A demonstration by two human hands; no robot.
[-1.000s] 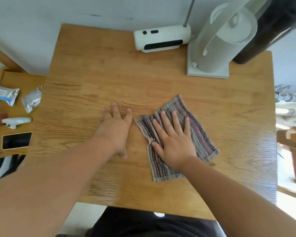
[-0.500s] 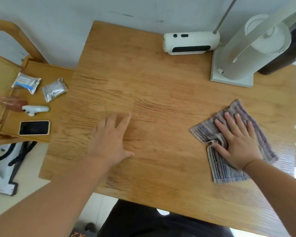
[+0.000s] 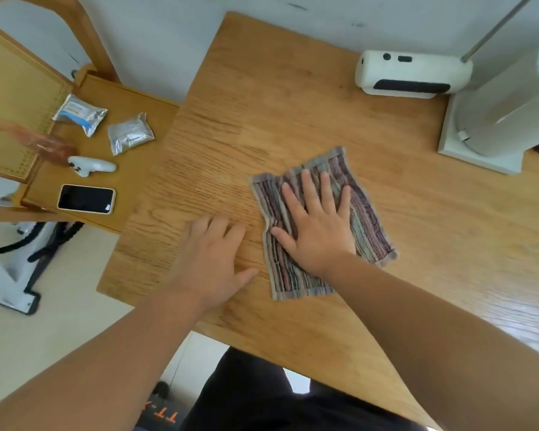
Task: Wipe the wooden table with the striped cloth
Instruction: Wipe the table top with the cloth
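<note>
While my right hand [image 3: 316, 225] lies flat on the cloth [image 3: 369, 213], the head view puts that cloth at about the middle of the table [image 3: 293, 104], directly under my palm. My fingers [image 3: 307, 188] are straight and spread, thumb out to the left, all 5 pressing the fabric down; nothing is pinched. Cloth shows past the fingertips, in a wider strip to the right, and in a tail toward me beside the wrist. Its long axis runs away from me, roughly in line with the hand, with the near end a little further right. A small ruck stands by the thumb.

My left hand [image 3: 209, 259] rests on bare wood just beside the cloth's left edge, fingers straight and close together, thumb toward the cloth; I cannot tell whether it touches. It holds nothing, and I judge it is bracing me.

Since only the right hand is on the cloth, the next stroke is its job. My forearm comes in from the near right. Toward the wall stand a white device [image 3: 411, 73] and a fan base [image 3: 479, 150], so a stroke that way should stop short of them.
</note>
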